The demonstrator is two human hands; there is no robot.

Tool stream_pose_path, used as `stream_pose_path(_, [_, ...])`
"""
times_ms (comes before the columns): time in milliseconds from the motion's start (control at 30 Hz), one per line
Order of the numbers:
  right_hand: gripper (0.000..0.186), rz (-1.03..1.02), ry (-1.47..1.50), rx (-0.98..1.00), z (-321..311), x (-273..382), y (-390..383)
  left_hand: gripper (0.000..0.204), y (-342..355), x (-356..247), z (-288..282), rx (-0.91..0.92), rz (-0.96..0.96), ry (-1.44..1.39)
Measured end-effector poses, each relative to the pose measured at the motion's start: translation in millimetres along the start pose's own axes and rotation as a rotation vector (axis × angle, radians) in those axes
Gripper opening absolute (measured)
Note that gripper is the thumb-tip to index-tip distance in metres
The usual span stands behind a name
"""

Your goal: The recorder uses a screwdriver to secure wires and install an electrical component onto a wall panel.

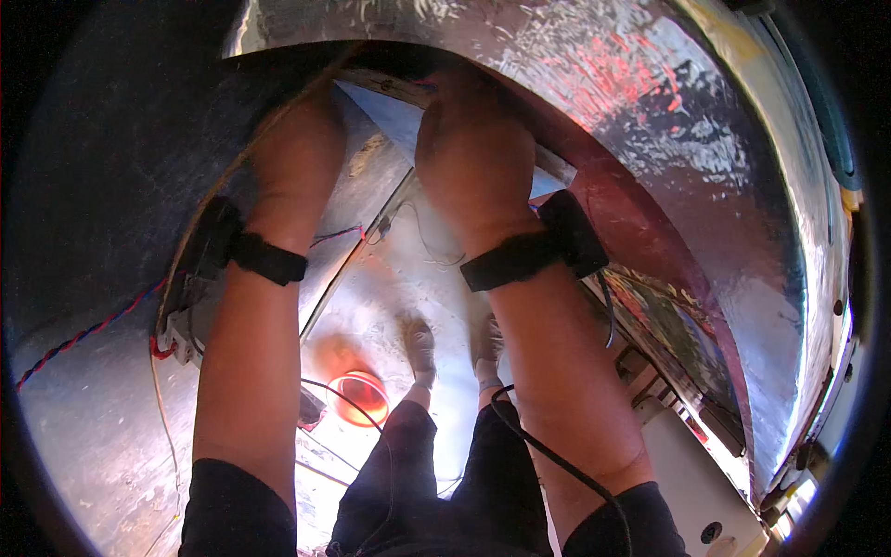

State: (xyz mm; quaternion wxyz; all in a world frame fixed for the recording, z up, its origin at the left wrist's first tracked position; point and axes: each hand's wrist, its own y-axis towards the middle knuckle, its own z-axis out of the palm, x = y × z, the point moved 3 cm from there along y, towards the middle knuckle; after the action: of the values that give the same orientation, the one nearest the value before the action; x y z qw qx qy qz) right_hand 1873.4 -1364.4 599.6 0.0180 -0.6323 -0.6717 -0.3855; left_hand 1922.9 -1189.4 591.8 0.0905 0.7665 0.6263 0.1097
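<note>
Both of my arms reach up and forward under the edge of a large curved, shiny metal sheet (pixel 594 84). My left hand (pixel 302 153) is in shadow at the sheet's left part, its fingers hidden. My right hand (pixel 473 158) is beside it, close to a pale blue flat surface (pixel 385 111); its fingers are also out of sight beneath the sheet. A worn wooden strip (pixel 394 88) spans the gap between the hands. What either hand grips, if anything, cannot be made out. A thin tan cord (pixel 212 190) runs past my left hand and forearm.
A dark metal surface (pixel 102 186) fills the left side, crossed by a twisted red-and-blue wire (pixel 97 334). An orange-red bucket (pixel 357 399) stands on the pale floor (pixel 371 311) near my feet. Black cables hang by both forearms. A white panel (pixel 691 473) is at lower right.
</note>
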Motion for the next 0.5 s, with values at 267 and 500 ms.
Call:
stream_pose_path(267, [0.015, 0.02, 0.019, 0.067, -0.9, 8.3, 4.3, 0.024, 0.4, -7.1, -11.0, -0.035, 0.032, -0.049])
stream_pose_path(500, [0.019, -0.132, -0.103, 0.136, 8.4, 30.4, 23.5, 0.037, 0.3, 13.5, -9.3, 0.029, 0.046, 0.023])
